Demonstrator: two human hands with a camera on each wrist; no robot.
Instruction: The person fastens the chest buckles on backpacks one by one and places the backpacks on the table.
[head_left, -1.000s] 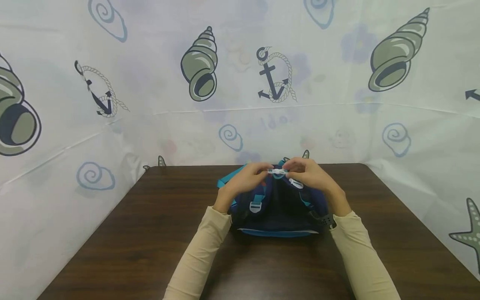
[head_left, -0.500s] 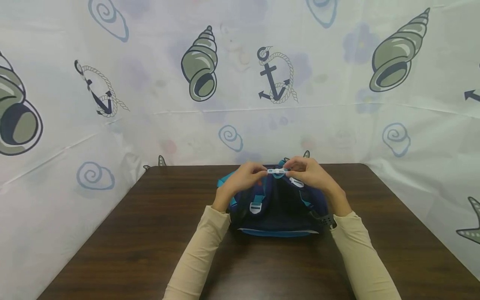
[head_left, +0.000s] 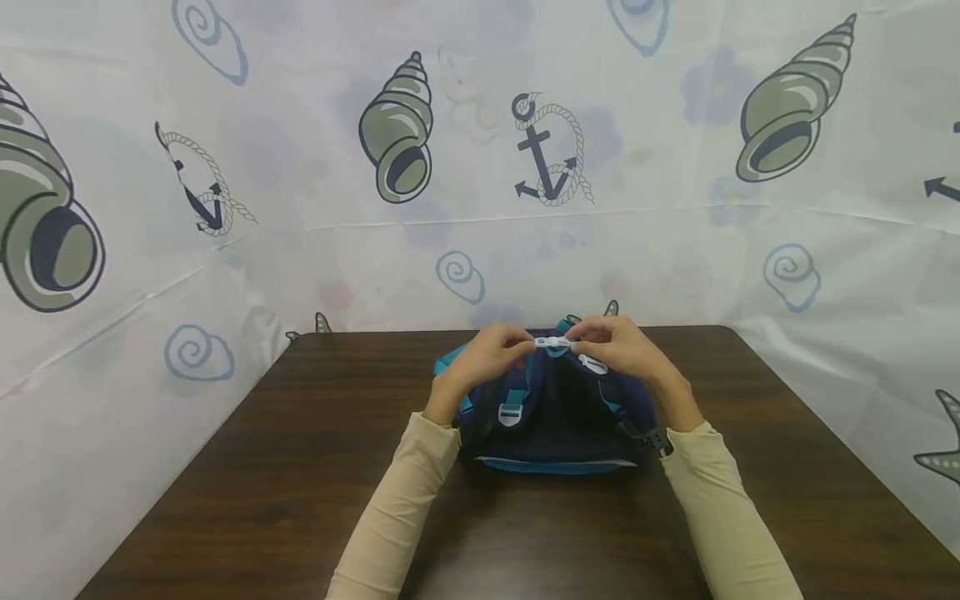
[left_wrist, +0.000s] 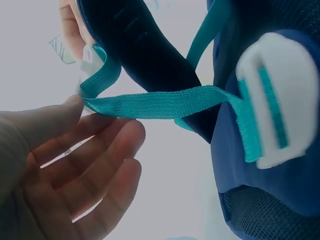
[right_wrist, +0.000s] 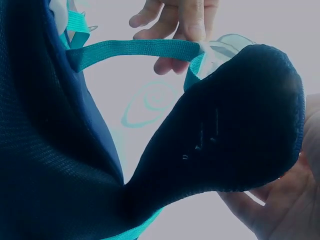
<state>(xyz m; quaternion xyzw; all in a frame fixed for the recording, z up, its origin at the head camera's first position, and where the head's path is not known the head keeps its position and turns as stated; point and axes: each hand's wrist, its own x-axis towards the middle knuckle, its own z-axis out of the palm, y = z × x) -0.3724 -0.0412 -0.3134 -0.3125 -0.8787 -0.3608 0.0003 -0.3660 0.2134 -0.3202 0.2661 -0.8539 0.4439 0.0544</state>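
A dark navy backpack (head_left: 558, 425) with teal trim lies on the table, straps facing up. Above its top, a small white plastic buckle (head_left: 552, 342) stretches between the two hands. The left hand (head_left: 483, 358) pinches its left end; in the left wrist view, thumb and index finger meet where a teal webbing strap (left_wrist: 155, 104) joins the buckle, the other fingers loosely bent. At the opposite end, the right hand (head_left: 626, 354) pinches the buckle between thumb and fingers. In the right wrist view a dark padded shoulder strap (right_wrist: 235, 125) hides most of that hand's fingers.
White strap adjusters sit on the pack, one (head_left: 593, 364) below the right hand and another (head_left: 511, 414) at left. The dark wooden table (head_left: 300, 467) extends around the pack. Behind stands a white cloth backdrop (head_left: 465, 167) printed with shells and anchors.
The left hand has shifted slightly left, so more of the white buckle shows between the hands. The right hand and the backpack have stayed nearly still.
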